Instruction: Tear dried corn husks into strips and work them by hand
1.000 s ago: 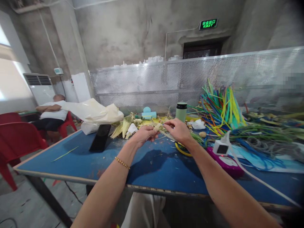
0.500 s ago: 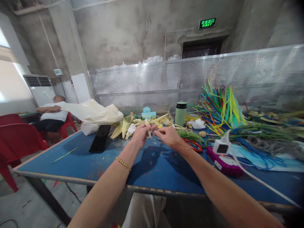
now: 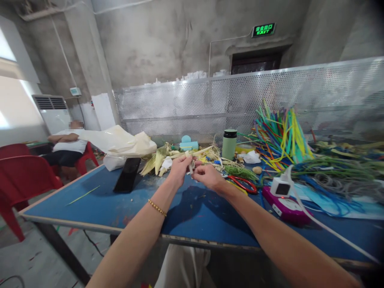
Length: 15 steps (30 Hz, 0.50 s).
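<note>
Above the middle of the blue table, my left hand is closed on a small piece of pale folded strip, perhaps dried leaf or husk. My right hand faces it from the right, thumb and forefinger pinched at the strip's lower end. Fingers hide part of the piece, so its full shape cannot be made out. Behind both hands lies a heap of pale dry husks. Red-handled scissors rest just right of my right hand, with something yellow beside them.
A black phone lies left on the blue table. A green bottle, colourful strips and a purple power strip with a white cable stand right. A white plastic bag sits back left. Someone sits beyond, arms folded.
My right hand has come lower and closer to my left, its fingertips now at the strip's lower end. The yellow thing and more of the scissors show. The view has shifted slightly.
</note>
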Tool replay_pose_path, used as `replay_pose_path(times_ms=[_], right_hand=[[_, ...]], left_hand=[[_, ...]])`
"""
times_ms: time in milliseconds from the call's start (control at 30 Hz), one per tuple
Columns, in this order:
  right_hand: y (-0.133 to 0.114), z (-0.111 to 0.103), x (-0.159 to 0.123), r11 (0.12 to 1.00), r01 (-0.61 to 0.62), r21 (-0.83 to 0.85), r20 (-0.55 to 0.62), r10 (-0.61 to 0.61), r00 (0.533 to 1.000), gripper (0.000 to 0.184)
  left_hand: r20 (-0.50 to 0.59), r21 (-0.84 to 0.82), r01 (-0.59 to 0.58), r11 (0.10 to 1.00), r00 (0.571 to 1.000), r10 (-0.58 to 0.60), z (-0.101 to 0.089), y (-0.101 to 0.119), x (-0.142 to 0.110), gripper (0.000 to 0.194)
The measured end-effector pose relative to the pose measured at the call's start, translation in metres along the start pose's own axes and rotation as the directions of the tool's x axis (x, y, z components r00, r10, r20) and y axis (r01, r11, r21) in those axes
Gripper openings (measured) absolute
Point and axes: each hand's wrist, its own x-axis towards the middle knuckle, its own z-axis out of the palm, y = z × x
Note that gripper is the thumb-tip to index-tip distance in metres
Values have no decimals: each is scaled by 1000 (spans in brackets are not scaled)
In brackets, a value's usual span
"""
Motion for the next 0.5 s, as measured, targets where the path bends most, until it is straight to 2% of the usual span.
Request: replay_pose_path(times_ms=[300,500], right_hand=[[1,4,-3,969,106,-223,68,-93,993,15],[1,5,-5,967,137,-216,108,-116,987,15]], left_hand=[[17,16,-31,999,999,31,-4,6,-1,34],[16,17,-33,999,999,33,-6,5,1,33]])
